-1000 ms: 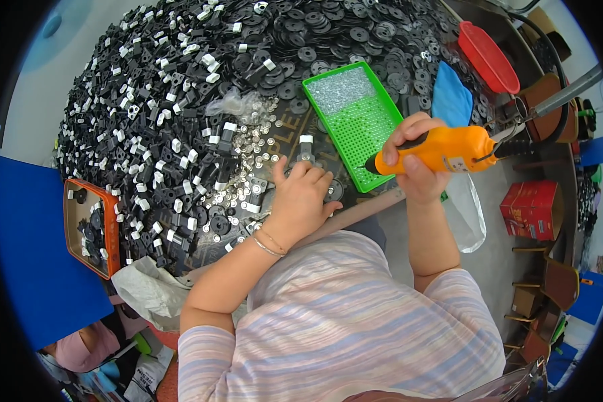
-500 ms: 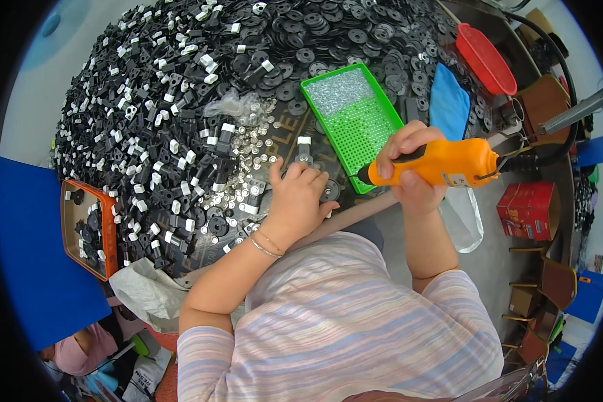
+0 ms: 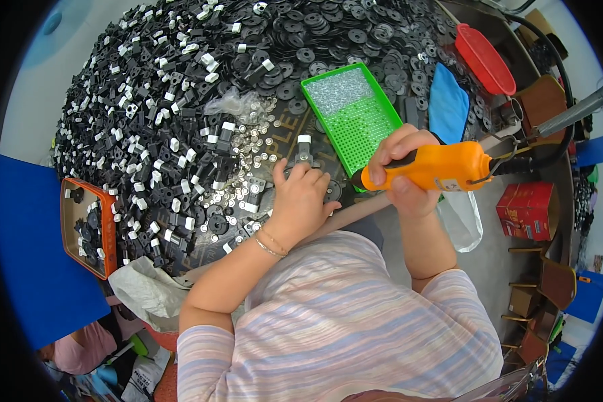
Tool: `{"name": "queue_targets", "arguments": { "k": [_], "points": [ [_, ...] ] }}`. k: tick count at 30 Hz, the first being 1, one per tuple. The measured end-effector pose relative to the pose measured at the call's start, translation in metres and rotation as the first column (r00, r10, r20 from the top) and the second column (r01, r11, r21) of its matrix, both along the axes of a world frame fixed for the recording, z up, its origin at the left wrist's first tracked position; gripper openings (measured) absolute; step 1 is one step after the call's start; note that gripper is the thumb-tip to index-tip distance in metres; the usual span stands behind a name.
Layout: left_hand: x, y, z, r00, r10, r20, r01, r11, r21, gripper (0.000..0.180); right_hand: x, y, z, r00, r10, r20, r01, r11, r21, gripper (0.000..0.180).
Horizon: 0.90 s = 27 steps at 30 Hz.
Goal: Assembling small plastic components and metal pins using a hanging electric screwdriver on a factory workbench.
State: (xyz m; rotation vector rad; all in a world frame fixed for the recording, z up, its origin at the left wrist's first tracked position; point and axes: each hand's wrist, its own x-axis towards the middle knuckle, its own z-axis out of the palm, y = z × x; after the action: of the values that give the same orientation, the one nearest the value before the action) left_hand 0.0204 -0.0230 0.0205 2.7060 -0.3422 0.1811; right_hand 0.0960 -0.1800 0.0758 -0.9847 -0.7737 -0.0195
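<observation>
My right hand grips an orange electric screwdriver just above the table edge. The driver's black nose points left, near the lower corner of a green perforated tray whose far part holds many small silvery screws. My left hand is bent over black parts at the table edge, its palm hiding most of what lies beneath. A black disc shows beside its fingers, and a black plastic part with a white end sticks out past the fingertips.
A large heap of black parts with white ends covers the left of the table. Black discs pile at the back. Small round metal pieces lie mid-table. Around stand a red basket, a blue cloth and an orange-rimmed bin.
My right hand and the screwdriver have shifted slightly left, bringing the nose a little closer to my left hand. My left hand has barely moved.
</observation>
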Motion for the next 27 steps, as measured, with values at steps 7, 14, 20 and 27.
{"name": "queue_targets", "arguments": {
  "k": [7, 14, 20, 27],
  "points": [
    [0.0008, 0.0001, -0.0015, 1.000, 0.008, 0.018, -0.007, 0.999, -0.040, 0.046, -0.0025, 0.0063, -0.0027, 0.998, 0.061, -0.026, -0.061, 0.998, -0.001, 0.028],
    [0.0013, -0.0006, -0.0012, 0.993, 0.067, 0.096, -0.046, 0.979, -0.199, 0.042, -0.0043, 0.0087, 0.0016, 1.000, 0.004, -0.016, -0.005, 0.999, -0.046, 0.031],
    [0.0036, 0.0015, -0.0073, 0.996, 0.050, 0.076, -0.023, 0.946, -0.324, 0.022, -0.0045, 0.0102, 0.0010, 0.998, 0.045, -0.045, -0.041, 0.996, 0.085, 0.027],
    [0.0061, 0.0006, -0.0095, 0.992, 0.076, 0.103, -0.038, 0.943, -0.331, 0.015, -0.0055, 0.0096, 0.0014, 0.995, 0.079, -0.059, -0.072, 0.991, 0.116, 0.027]
  ]
}}
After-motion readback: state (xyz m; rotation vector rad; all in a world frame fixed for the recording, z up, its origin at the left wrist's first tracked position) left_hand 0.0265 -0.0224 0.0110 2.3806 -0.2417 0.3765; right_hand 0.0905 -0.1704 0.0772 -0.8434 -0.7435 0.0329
